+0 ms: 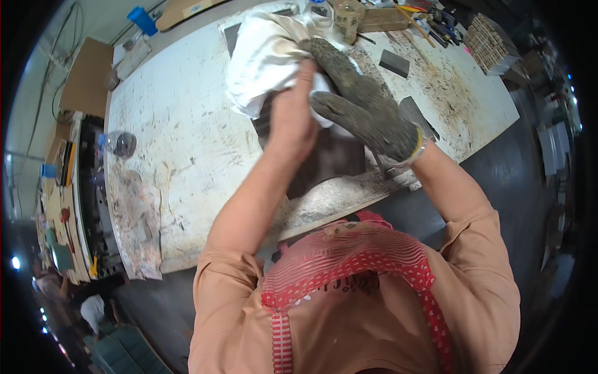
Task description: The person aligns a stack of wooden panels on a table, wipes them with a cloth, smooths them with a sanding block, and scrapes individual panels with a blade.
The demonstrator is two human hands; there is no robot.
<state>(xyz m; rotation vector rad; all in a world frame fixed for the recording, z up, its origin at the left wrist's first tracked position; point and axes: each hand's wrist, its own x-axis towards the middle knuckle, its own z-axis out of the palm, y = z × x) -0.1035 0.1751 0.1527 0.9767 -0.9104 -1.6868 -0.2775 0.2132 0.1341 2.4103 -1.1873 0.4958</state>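
Observation:
My bare left hand (294,115) is closed on a bunched white cloth (265,59), slightly blurred; the cloth hides most of its fingers. Beside it, my right hand (367,112) wears a dirty grey-green work glove. Its fingers stretch toward the cloth and touch its edge, the thumb held apart from them. Under both hands lies a dark rectangular slab (330,163), partly covered by the cloth and my arms. To the right of the glove a small dark block (416,115) rests partly hidden behind it.
The white worktable (187,174) is stained. Another dark block (394,63) lies farther back, near pencils and tools (436,31). A clear plastic bottle (121,144) and a ragged sheet (138,224) lie at left. A blue cup (142,20) stands at the far left.

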